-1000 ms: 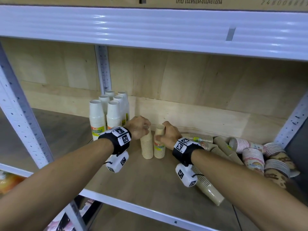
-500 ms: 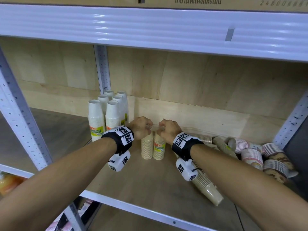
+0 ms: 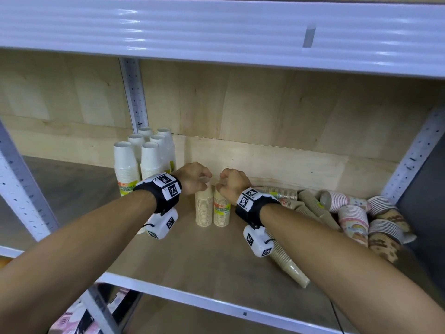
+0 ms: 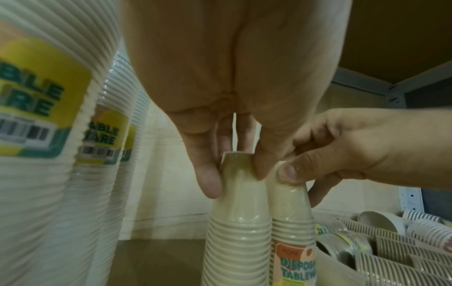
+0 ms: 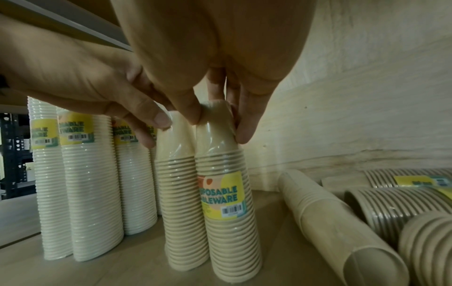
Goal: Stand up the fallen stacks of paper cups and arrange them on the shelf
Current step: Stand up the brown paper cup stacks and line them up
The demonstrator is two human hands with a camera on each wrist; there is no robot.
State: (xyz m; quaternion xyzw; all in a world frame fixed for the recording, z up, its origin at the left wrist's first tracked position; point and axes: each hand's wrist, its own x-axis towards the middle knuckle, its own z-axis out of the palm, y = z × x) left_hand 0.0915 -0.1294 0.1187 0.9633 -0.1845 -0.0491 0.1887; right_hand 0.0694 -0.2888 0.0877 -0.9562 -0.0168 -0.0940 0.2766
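Note:
Two beige paper cup stacks stand upright, rims down, touching side by side in the middle of the shelf (image 3: 183, 259). My left hand (image 3: 207, 179) pinches the top of the plain left stack (image 3: 203, 208), thumb and fingers around its top cup (image 4: 238, 166). My right hand (image 3: 222, 183) pinches the top of the labelled right stack (image 3: 221, 210), seen close in the right wrist view (image 5: 215, 120). Both stacks rest on the board. Several white stacks (image 3: 144, 160) stand upright just to the left.
Fallen stacks lie at the right: a long beige one (image 3: 289, 263) by the front edge under my right forearm, others behind it (image 3: 310, 203), and patterned ones (image 3: 354, 218) piled by the right upright (image 3: 414, 155). The upper shelf beam (image 3: 216, 32) hangs low overhead.
The right stack, slightly tilted a second ago, now stands straight against the left one. Both hands have slid up onto the stack tops and drawn closer together.

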